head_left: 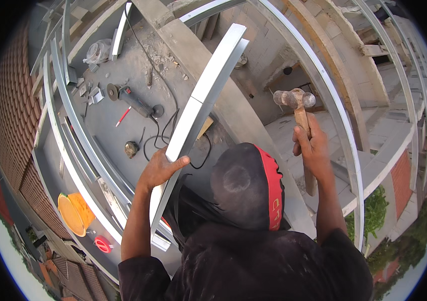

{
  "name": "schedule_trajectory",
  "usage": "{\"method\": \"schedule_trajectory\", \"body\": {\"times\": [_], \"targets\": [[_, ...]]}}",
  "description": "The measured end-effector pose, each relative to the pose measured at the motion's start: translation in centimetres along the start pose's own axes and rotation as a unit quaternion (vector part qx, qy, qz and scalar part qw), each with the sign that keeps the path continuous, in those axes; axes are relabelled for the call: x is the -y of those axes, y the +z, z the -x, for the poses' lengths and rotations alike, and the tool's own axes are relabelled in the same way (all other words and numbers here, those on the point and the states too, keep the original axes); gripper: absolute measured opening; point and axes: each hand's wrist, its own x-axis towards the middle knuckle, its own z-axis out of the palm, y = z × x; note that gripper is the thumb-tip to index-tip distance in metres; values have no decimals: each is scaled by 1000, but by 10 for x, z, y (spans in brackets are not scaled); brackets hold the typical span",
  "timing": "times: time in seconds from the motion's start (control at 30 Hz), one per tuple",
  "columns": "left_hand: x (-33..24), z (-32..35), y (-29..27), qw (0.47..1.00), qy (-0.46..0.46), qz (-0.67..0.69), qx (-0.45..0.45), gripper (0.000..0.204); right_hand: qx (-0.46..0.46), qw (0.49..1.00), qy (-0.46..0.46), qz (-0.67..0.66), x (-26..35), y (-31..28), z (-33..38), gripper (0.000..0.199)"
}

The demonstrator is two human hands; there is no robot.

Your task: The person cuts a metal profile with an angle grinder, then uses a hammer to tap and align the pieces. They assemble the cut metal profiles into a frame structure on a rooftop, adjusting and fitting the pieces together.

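My left hand (162, 169) is closed round a long silvery metal channel (208, 75), with the thumb laid across its edge. The channel slants up and to the right, and a thin dark line crosses its face partway along. In my right hand (315, 148) is a hammer (301, 113), gripped by its wooden handle. Its worn, two-ended metal head points upward, to the right of the channel and apart from it. A dark cap with a red panel (246, 185) and a dark shirt (268, 261) hide the area between my forearms.
An angle grinder (141, 104), its cable (148, 55) and a red marker (123, 116) lie on the dusty grey floor. Long metal channels (80, 120) run along the left, near an orange bucket (75, 213). A concrete beam (193, 47) borders a lower level on the right.
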Motion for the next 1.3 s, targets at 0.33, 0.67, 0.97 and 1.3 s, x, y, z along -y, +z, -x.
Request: {"method": "schedule_trajectory", "body": {"times": [0.33,0.67,0.97,1.3], "targets": [[-45,-75,13,994,8,-103,-20,110,64,961,-170,209,-33,49,-54,31],[-33,-80,19,995,-52,-88,-7,100,93,953,-180,224,-44,81,-95,26],[-34,-84,15,996,-45,-72,10,92,95,935,-229,254,-57,101,-113,25],[-16,-88,24,997,-18,-63,-28,94,104,924,-227,291,-57,101,-124,24]]}}
